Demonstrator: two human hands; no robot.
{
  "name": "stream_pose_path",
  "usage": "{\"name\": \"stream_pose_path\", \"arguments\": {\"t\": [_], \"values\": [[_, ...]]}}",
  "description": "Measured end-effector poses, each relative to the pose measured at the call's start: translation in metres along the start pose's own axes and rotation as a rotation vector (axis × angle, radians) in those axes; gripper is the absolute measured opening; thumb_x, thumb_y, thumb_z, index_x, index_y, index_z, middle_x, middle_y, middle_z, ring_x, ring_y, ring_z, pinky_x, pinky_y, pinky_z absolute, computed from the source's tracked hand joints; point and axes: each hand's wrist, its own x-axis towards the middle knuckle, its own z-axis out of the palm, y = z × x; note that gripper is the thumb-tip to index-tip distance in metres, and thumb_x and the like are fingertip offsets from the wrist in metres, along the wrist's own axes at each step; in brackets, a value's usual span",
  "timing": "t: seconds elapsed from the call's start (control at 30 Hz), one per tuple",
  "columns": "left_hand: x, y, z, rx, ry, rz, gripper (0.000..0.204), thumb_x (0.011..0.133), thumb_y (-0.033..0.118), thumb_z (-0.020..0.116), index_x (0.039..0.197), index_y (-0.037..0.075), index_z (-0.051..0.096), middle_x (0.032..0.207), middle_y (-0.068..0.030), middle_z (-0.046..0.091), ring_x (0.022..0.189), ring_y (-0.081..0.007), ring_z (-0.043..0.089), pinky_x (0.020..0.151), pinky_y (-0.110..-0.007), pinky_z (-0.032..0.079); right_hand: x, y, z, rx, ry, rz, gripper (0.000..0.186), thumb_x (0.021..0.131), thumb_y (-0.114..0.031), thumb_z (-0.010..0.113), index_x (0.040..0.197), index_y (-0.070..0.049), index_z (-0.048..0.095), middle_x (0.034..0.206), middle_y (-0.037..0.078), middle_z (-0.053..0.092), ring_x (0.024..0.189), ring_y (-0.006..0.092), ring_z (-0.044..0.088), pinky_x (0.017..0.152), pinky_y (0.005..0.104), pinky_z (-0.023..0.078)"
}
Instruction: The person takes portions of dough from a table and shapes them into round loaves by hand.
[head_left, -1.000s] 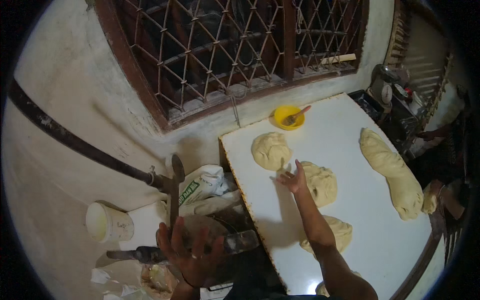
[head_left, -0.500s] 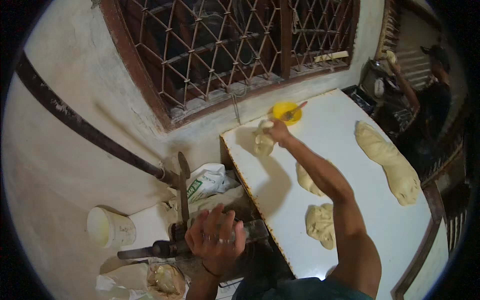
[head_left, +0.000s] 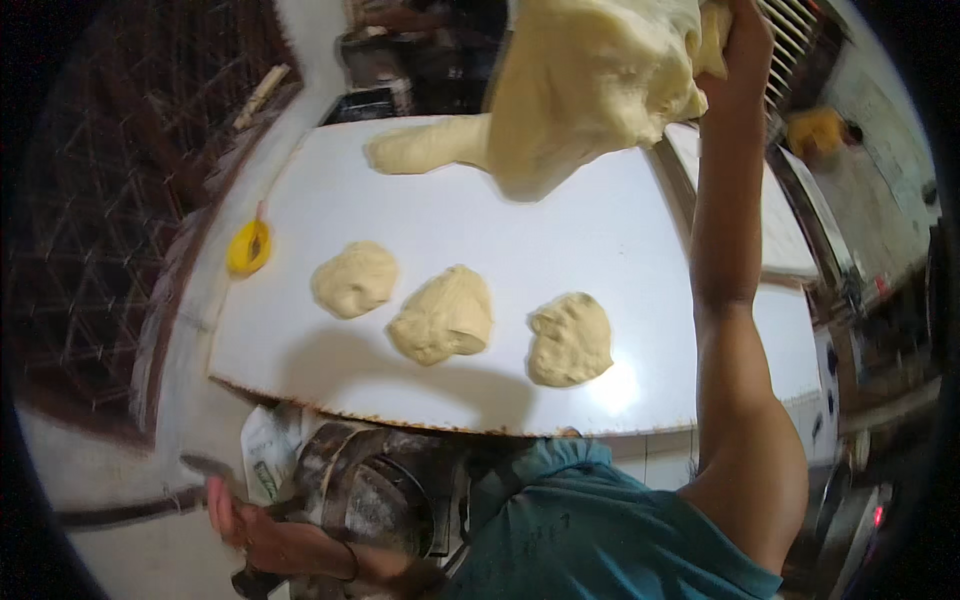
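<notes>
My right hand (head_left: 745,45) is raised at the top right, gripping a large mass of pale yellow dough (head_left: 600,80) that hangs above the far side of the table. A long tongue of dough (head_left: 425,147) lies on the tabletop behind it; whether the two are joined is hidden. Three separate lumps of dough sit in a row: a left lump (head_left: 355,280), a middle lump (head_left: 443,315) and a right lump (head_left: 570,340). At the lower left, my left hand (head_left: 255,535) is slightly blurred, fingers extended beside a dark metal bar (head_left: 130,507).
The white table (head_left: 480,215) has a rusty near edge. A yellow bowl (head_left: 248,247) with a utensil stands at its left side. Floury dark machinery (head_left: 370,490) and a white sack (head_left: 268,450) are below the near edge. A grilled window (head_left: 110,200) fills the left.
My view has swung right. My right hand has left a dough lump near the yellow bowl and now lifts the large dough mass. My left hand has come off the machine's grey part.
</notes>
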Motion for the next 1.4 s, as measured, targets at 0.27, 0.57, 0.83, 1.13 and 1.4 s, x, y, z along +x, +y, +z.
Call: {"name": "stream_pose_path", "arguments": {"t": [0.27,0.57,0.83,1.13,1.4], "values": [[-0.136,0.079,0.105,-0.962,-1.087,-0.131,0.022,0.085,0.008,0.051,0.101,-0.005,0.056,0.111,-0.0181,0.056,0.103,-0.0264,0.052,0.095,-0.038,0.036,-0.432,-0.227,-0.124,-0.171,0.157,2.398,0.058,0.082,-0.022,0.060,0.135,-0.021,0.036,0.122,0.010,0.045,0.103,0.0216,0.048,0.076,0.0396,0.041],[-0.325,0.179,0.160,-0.848,-1.872,0.566,0.051,0.075,0.020,0.068,0.121,0.007,0.051,0.129,-0.0206,0.044,0.119,-0.0386,0.039,0.101,-0.044,0.031,-0.495,-0.232,-0.231,-0.602,-0.491,1.446,0.072,0.066,-0.002,0.068,0.131,-0.012,0.040,0.131,0.024,0.035,0.115,0.0395,0.044,0.095,0.0409,0.040],[-0.499,0.232,0.218,-0.290,-1.466,0.617,0.085,0.071,0.037,0.070,0.140,0.013,0.027,0.148,-0.0257,0.005,0.136,-0.0441,0.004,0.107,-0.057,0.005,-0.542,-0.055,-0.232,-0.197,-1.105,0.906,0.068,0.077,-0.024,0.061,0.138,-0.035,0.032,0.150,0.015,0.010,0.139,0.0352,0.005,0.098,0.0715,0.009],[-0.449,0.383,0.291,-0.925,-1.381,-0.233,0.031,0.089,0.004,0.052,0.118,-0.006,0.049,0.113,-0.0122,0.056,0.100,-0.0220,0.054,0.085,-0.032,0.046,-0.426,0.022,-0.256,0.182,0.075,1.504,0.070,0.080,-0.024,0.062,0.138,-0.019,0.023,0.112,0.020,0.057,0.102,0.0340,0.057,0.085,0.0384,0.045],[-0.336,0.437,0.234,-1.299,-0.501,0.336,0.088,0.073,0.041,0.072,0.134,0.000,0.025,0.125,-0.0152,0.041,0.113,-0.0307,0.045,0.097,-0.041,0.040,-0.297,-0.041,-0.310,-0.186,0.289,0.430,0.028,0.086,-0.013,0.053,0.111,-0.002,0.057,0.093,0.016,0.062,0.077,0.0299,0.061,0.068,0.0367,0.048]]}}
